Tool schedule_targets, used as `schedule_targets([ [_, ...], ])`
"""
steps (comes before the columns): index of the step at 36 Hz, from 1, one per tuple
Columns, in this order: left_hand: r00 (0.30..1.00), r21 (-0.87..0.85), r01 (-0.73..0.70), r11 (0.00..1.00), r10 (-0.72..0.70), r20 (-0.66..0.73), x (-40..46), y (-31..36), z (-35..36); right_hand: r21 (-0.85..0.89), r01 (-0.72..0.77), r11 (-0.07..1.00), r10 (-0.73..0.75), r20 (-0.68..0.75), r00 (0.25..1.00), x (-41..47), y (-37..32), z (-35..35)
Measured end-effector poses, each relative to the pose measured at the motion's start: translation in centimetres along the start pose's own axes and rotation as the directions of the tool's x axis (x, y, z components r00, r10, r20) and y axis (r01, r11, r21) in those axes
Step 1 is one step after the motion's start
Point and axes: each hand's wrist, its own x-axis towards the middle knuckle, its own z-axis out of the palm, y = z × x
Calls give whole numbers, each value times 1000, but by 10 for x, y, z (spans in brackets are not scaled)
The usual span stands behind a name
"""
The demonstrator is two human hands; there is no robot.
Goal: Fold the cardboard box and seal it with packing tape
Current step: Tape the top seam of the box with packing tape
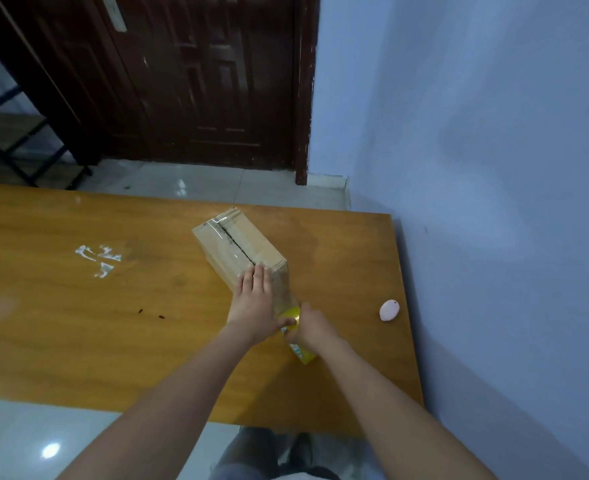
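Cardboard box (237, 251), lengthwise away-left

A plain indoor room, home or office unclear: wooden table (78, 323), dark panelled door (199, 81), tiled floor (199, 185), blue walls (476, 116).

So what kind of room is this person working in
Probably a plain room in a home or small office: a bare wooden table against a blue painted wall, a dark wooden door and a glossy tiled floor.
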Motion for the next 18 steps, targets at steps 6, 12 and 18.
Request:
schedule_targets([
  [6,1000,-9,6,1000,-6,-17,3,0,5,-57,-6,998,7,8,1000,3,0,-2],
  [12,999,29,5,1000,-4,-39,2,1,6,-51,-31,998,31,4,999,1,-3,4],
  [18,999,60,21,998,-19,-37,3,3,6,-57,-27,998,29,30,999,3,-3,4],
])
